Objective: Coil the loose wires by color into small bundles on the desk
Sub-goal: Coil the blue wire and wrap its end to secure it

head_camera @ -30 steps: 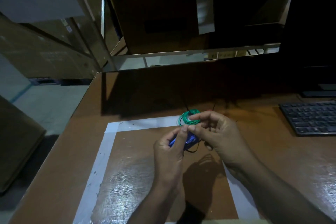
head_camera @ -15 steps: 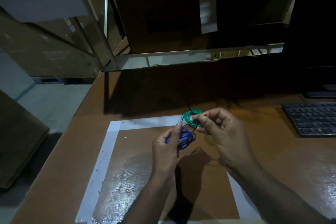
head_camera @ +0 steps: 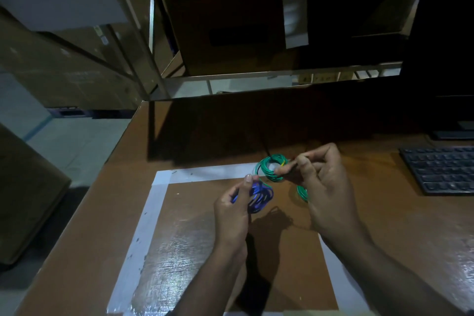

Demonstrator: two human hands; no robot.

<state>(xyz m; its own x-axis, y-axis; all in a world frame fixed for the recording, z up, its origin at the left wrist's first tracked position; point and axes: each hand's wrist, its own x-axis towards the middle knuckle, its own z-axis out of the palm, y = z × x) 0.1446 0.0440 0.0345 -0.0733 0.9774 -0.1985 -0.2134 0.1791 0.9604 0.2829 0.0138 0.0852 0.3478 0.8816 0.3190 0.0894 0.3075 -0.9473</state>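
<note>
Hands have drawn apart since a moment ago: the left hand [head_camera: 232, 209] grips the blue coil [head_camera: 260, 196] while the right hand [head_camera: 320, 187] pinches the green coil [head_camera: 269, 168], both held above the bench [head_camera: 115, 213]. Separating them suggests the colors are now sorted into distinct bundles. Each coil looks small, tight and round; another green loop [head_camera: 302, 193] shows below the right fingers.

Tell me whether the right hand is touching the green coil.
Touching. The head view shows the right hand pinching the green coil at its right edge.
</note>
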